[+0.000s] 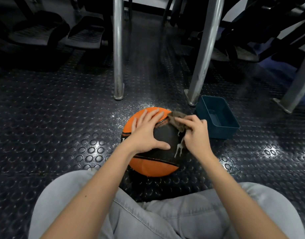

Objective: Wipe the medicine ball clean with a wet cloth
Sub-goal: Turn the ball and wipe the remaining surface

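Observation:
An orange and black medicine ball (153,165) sits on the studded rubber floor just in front of my knees. My left hand (147,131) lies flat on its top with fingers spread, thumb stretched toward the black panel. My right hand (195,133) grips a brownish frayed cloth (177,120) and holds it against the ball's upper right side. Pale loose threads hang from the cloth over the black panel.
A dark blue plastic tub (231,130) stands on the floor right of the ball, close to my right hand. Metal machine legs (118,66) (202,66) rise just behind the ball. Black pedals (86,34) sit far left. My grey-trousered legs (165,213) fill the foreground.

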### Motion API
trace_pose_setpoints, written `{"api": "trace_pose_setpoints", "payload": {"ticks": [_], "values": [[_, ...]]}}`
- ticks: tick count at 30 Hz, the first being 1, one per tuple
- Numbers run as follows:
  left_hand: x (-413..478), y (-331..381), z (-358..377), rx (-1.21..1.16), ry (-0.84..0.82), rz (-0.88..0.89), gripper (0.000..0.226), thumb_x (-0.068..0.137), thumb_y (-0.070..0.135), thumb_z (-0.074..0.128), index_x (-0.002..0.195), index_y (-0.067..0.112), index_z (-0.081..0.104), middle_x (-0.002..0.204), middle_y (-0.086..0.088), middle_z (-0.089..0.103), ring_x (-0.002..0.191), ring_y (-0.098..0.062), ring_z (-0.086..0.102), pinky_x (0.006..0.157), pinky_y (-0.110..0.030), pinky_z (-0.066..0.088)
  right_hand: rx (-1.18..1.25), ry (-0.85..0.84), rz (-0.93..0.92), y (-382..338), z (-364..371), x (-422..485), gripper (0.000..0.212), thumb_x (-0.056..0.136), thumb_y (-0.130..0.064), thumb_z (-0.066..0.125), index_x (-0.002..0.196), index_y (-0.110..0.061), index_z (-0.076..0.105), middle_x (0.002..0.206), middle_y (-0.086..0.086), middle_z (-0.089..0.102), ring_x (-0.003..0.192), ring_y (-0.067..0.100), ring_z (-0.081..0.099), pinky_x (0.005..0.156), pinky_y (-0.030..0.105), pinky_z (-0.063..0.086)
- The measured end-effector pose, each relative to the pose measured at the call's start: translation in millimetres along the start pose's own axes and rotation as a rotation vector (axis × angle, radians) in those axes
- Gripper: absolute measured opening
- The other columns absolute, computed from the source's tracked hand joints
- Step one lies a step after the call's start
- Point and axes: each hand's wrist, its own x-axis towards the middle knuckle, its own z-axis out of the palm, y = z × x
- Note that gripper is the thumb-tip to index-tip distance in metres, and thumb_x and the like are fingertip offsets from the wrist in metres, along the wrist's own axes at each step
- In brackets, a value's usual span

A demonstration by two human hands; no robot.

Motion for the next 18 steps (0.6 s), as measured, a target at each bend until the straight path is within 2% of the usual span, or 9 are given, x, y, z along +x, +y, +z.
{"api": "trace_pose_setpoints", "payload": {"ticks": [2,4,7,10,12,15,17,18], "values": [[0,1,1,-0.008,0.009,-0.005,0.106,0.067,0.045,0.08,0.149,0.034,0.014,0.156,0.018,0.003,0.143,-0.007,-0.013,0.114,-0.038,-0.015,0.046,-0.038,0.106,5,1,20,0.058,0.083,0.018,0.034,0.113,-0.017,0.068,0.105,-0.003,0.056,0.095,0.022,0.037,0.084,0.019,0.031],[-1,1,2,-0.017,0.034,-0.015,0.106,0.066,0.045,0.08,0.149,0.035,0.015,0.156,0.018,0.005,0.143,-0.006,-0.012,0.114,-0.037,-0.015,0.03,-0.004,0.082,-2,2,13,0.057,0.082,0.018,0.036,0.113,-0.016,0.069,0.106,0.0,0.057,0.093,0.021,0.035,0.083,0.019,0.03],[-3,-3,2,-0.033,0.067,-0.009,0.105,0.064,0.045,0.081,0.148,0.036,0.018,0.156,0.018,0.007,0.143,-0.005,-0.01,0.113,-0.035,-0.013,0.013,0.113,-0.136,-14,8,-32,0.055,0.076,0.011,0.034,0.106,-0.015,0.072,0.104,0.004,0.06,0.086,0.019,0.034,0.078,0.017,0.029],[-8,-9,-1,-0.03,0.04,0.015,0.107,0.064,0.044,0.082,0.148,0.038,0.015,0.156,0.02,0.004,0.142,-0.003,-0.012,0.113,-0.034,-0.014,0.013,0.083,-0.301,-9,6,-49,0.056,0.072,0.001,0.03,0.104,-0.018,0.073,0.105,0.0,0.058,0.086,0.017,0.033,0.082,0.015,0.032],[-10,-13,-4,-0.011,-0.011,0.022,0.109,0.064,0.043,0.082,0.147,0.041,0.011,0.156,0.022,-0.001,0.141,-0.001,-0.015,0.112,-0.032,-0.016,0.011,0.063,-0.227,0,4,-27,0.056,0.075,0.008,0.034,0.106,-0.02,0.072,0.104,-0.003,0.057,0.087,0.02,0.035,0.083,0.012,0.031],[-10,-15,-5,-0.013,-0.03,0.022,0.112,0.063,0.042,0.084,0.146,0.044,0.008,0.155,0.023,-0.005,0.14,0.0,-0.017,0.111,-0.032,-0.017,0.041,-0.018,0.047,8,6,11,0.058,0.083,0.017,0.035,0.113,-0.02,0.068,0.105,-0.003,0.057,0.093,0.024,0.038,0.079,0.016,0.028],[-9,-14,-5,-0.025,0.005,0.011,0.112,0.062,0.042,0.084,0.146,0.044,0.011,0.155,0.024,-0.002,0.141,0.0,-0.015,0.112,-0.032,-0.016,0.037,-0.005,0.075,2,9,10,0.055,0.084,0.016,0.036,0.114,-0.018,0.068,0.108,-0.001,0.058,0.094,0.023,0.038,0.079,0.018,0.027],[-8,-14,-5,-0.033,0.021,0.004,0.112,0.061,0.041,0.084,0.146,0.044,0.012,0.154,0.024,-0.001,0.141,0.0,-0.014,0.113,-0.032,-0.015,0.025,0.036,0.022,-4,10,0,0.054,0.084,0.015,0.036,0.113,-0.017,0.068,0.109,0.0,0.058,0.093,0.022,0.037,0.081,0.02,0.03]]}}
